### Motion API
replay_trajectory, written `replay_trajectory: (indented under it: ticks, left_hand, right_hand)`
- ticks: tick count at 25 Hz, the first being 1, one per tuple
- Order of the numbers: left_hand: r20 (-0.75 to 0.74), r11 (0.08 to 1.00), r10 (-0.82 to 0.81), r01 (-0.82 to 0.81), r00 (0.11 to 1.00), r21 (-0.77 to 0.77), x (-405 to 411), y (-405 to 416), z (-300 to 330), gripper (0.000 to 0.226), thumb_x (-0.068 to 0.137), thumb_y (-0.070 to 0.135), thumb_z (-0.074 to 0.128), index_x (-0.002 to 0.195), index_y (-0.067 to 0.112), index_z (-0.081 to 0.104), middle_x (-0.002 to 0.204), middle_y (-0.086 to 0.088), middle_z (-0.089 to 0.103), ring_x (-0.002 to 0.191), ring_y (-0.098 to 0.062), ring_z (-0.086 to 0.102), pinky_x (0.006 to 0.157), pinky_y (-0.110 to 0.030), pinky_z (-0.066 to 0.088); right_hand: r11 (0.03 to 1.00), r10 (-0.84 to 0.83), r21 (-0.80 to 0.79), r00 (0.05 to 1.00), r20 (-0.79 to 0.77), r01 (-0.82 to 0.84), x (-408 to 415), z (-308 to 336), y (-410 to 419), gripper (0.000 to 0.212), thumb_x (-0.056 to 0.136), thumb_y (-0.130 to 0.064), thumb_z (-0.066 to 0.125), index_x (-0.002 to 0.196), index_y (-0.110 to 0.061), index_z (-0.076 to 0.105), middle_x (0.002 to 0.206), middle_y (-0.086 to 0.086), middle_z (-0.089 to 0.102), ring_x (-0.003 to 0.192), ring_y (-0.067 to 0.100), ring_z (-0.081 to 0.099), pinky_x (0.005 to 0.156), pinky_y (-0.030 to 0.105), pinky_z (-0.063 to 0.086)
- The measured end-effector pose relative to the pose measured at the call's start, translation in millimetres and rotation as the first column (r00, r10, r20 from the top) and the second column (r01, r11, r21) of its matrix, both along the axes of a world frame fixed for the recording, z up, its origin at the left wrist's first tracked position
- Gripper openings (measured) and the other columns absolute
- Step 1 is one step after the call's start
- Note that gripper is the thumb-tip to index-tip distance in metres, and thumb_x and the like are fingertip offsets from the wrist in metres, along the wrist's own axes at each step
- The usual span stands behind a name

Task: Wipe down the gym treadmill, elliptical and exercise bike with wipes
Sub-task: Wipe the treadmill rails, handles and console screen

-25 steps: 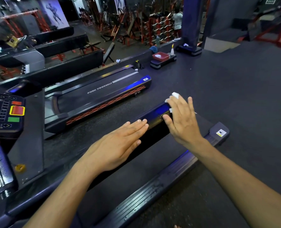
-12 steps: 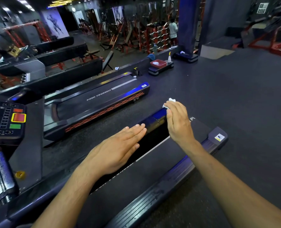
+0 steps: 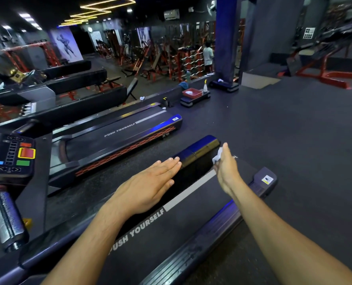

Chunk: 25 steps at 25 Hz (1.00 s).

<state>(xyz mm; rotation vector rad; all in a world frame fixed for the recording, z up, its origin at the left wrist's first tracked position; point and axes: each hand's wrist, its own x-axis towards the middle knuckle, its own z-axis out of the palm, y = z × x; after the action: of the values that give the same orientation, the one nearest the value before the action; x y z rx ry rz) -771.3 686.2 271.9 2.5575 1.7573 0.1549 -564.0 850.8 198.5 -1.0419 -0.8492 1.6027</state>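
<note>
Now, wipe [image 3: 217,156] against right hand's [image 3: 227,169] grip.

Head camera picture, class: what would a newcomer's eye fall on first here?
Two bare forearms reach out over a treadmill whose belt reads PUSH YOURSELF. The right hand holds a white wipe near the belt's far end, while the left hand lies flat, fingers straight, over the left side rail. At far left, a console shows bright red, green and blue buttons.

forearms [image 3: 284,229] — bare, no sleeves | hands [image 3: 150,186] — no gloves, rings
</note>
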Motion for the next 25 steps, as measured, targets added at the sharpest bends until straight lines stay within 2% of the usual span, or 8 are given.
replay_trajectory:
  ticks: [2, 4, 6, 11, 14, 19, 23, 25]
  left_hand:
    - [0.010, 1.000, -0.004, 0.004, 1.000, 0.011, 0.5, -0.4, 0.8, 0.055, 0.110, 0.036, 0.024, 0.163, 0.023, 0.015, 0.168, 0.013, 0.006, 0.153, 0.004, -0.001, 0.126, -0.022, 0.000]
    - [0.003, 1.000, -0.007, 0.007, 1.000, 0.004, 0.7, -2.0, 2.1, 0.054, 0.111, 0.033, 0.028, 0.163, 0.022, 0.015, 0.167, 0.013, 0.005, 0.154, 0.003, 0.000, 0.125, -0.020, -0.002]
    - [-0.004, 1.000, -0.006, 0.006, 1.000, -0.005, 0.0, -3.4, 3.3, 0.055, 0.111, 0.031, 0.029, 0.163, 0.022, 0.013, 0.167, 0.013, 0.003, 0.154, 0.002, -0.001, 0.124, -0.019, -0.004]
    - [0.064, 1.000, -0.018, 0.019, 0.998, -0.022, -7.9, -20.0, 9.0, 0.054, 0.111, 0.029, 0.030, 0.163, 0.022, 0.014, 0.167, 0.013, 0.005, 0.153, 0.003, 0.001, 0.123, -0.016, -0.004]
    - [0.050, 1.000, 0.002, -0.002, 0.999, 0.000, -24.8, -41.4, 9.4, 0.054, 0.111, 0.033, 0.029, 0.162, 0.025, 0.014, 0.167, 0.017, 0.004, 0.152, 0.006, 0.001, 0.119, -0.011, -0.007]
    - [0.015, 1.000, -0.013, 0.013, 1.000, -0.015, -40.9, -60.6, 7.2, 0.059, 0.108, 0.046, 0.019, 0.162, 0.026, 0.012, 0.168, 0.015, 0.004, 0.151, 0.009, -0.003, 0.120, -0.012, -0.008]
    - [0.015, 1.000, -0.018, 0.018, 1.000, 0.008, -40.0, -59.1, 5.7, 0.061, 0.106, 0.048, 0.016, 0.162, 0.025, 0.014, 0.167, 0.015, 0.006, 0.151, 0.007, -0.001, 0.117, -0.008, -0.011]
    - [0.009, 1.000, -0.014, 0.014, 1.000, 0.008, -41.2, -58.7, 4.5, 0.070, 0.099, 0.053, 0.006, 0.162, 0.025, 0.014, 0.167, 0.015, 0.006, 0.151, 0.009, -0.003, 0.117, -0.008, -0.010]
  right_hand:
    - [0.993, -0.030, -0.114, 0.995, -0.092, 0.019, -10.3, -11.9, -26.2, 0.035, 0.106, -0.044, 0.040, 0.079, -0.024, 0.051, 0.058, -0.005, 0.048, 0.053, 0.008, 0.047, 0.071, 0.026, 0.041]
    - [0.973, -0.002, -0.230, 0.991, -0.137, -0.030, -21.6, -30.9, -46.5, 0.035, 0.107, -0.034, 0.044, 0.118, -0.005, 0.061, 0.098, 0.019, 0.073, 0.081, 0.019, 0.068, 0.086, 0.034, 0.054]
    - [0.961, -0.031, -0.276, 0.980, -0.198, -0.025, -27.5, -38.3, -61.0, 0.037, 0.107, -0.021, 0.044, 0.134, 0.002, 0.050, 0.126, 0.032, 0.062, 0.096, 0.030, 0.066, 0.085, 0.043, 0.059]
    - [0.992, 0.009, -0.127, 0.999, 0.047, -0.003, 6.7, -36.9, -79.7, 0.033, 0.106, -0.013, 0.039, 0.116, 0.002, 0.066, 0.099, 0.012, 0.076, 0.096, 0.023, 0.073, 0.086, 0.031, 0.057]
    - [0.993, -0.108, -0.013, 0.965, 0.240, 0.115, 18.0, -33.2, -80.8, 0.031, 0.101, -0.013, 0.041, 0.104, -0.007, 0.071, 0.072, -0.007, 0.074, 0.071, 0.012, 0.067, 0.069, 0.022, 0.051]
    - [0.962, -0.266, 0.150, 0.909, 0.322, 0.228, 5.9, -35.5, -81.7, 0.029, 0.098, -0.019, 0.039, 0.088, -0.028, 0.064, 0.090, 0.007, 0.062, 0.067, 0.020, 0.058, 0.068, 0.031, 0.050]
    - [0.872, -0.467, 0.331, 0.811, 0.351, 0.360, 1.0, -32.5, -82.7, 0.030, 0.100, -0.011, 0.045, 0.120, -0.024, 0.063, 0.117, -0.003, 0.044, 0.083, 0.014, 0.063, 0.070, 0.014, 0.048]
    - [0.840, -0.518, 0.388, 0.772, 0.370, 0.378, -5.4, -33.3, -75.7, 0.030, 0.095, -0.009, 0.054, 0.120, -0.024, 0.062, 0.114, 0.001, 0.055, 0.090, 0.013, 0.062, 0.079, 0.021, 0.049]
